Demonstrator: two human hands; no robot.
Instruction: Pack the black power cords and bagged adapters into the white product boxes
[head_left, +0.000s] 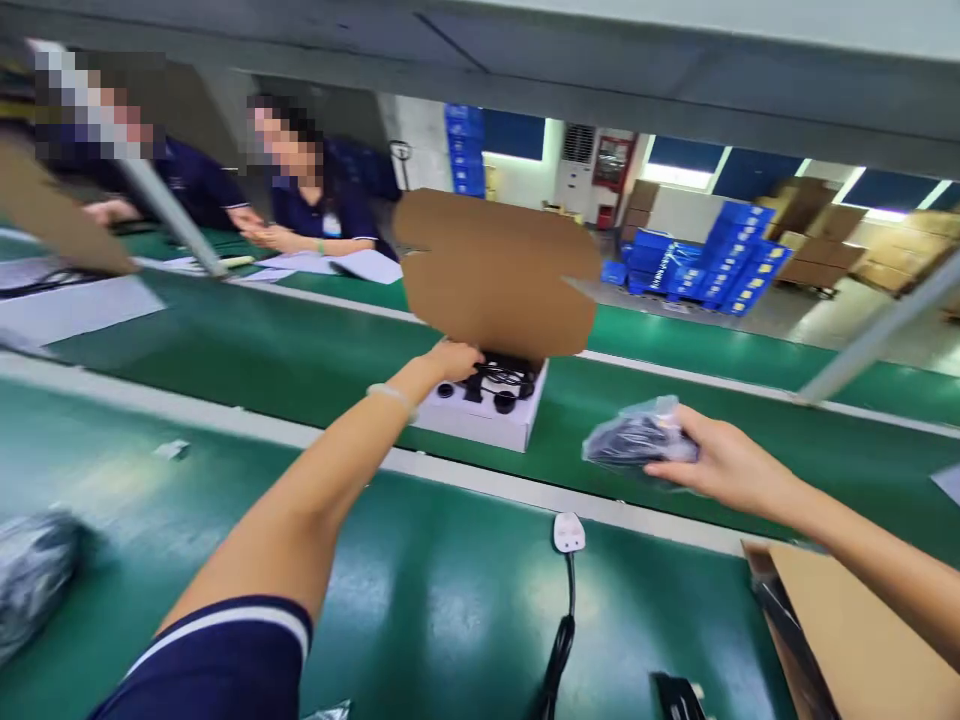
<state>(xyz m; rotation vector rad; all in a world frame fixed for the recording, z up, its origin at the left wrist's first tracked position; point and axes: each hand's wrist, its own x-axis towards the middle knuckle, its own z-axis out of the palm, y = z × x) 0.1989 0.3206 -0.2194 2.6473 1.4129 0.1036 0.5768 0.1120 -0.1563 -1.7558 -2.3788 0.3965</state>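
My left hand (454, 358) reaches into an open white box (487, 430) with a raised brown cardboard lid (499, 275). Its fingers are drawn together beside a black coiled cable (510, 376); what they grip, if anything, is hidden. Round black parts (504, 402) sit in the front of the box. To the right of the box, my right hand (712, 455) holds a clear plastic bag (634, 435) with a dark item inside, its exact kind unclear. The bag is lifted over the green belt, between thumb and fingers.
A white plug (569, 533) on a black cord lies on the near green bench. A cardboard box (862, 630) stands at the lower right, a bagged bundle (37, 570) at the left. Two people sit across the belt. Slanted metal posts (877, 335) and an overhead shelf (480, 60) frame the space.
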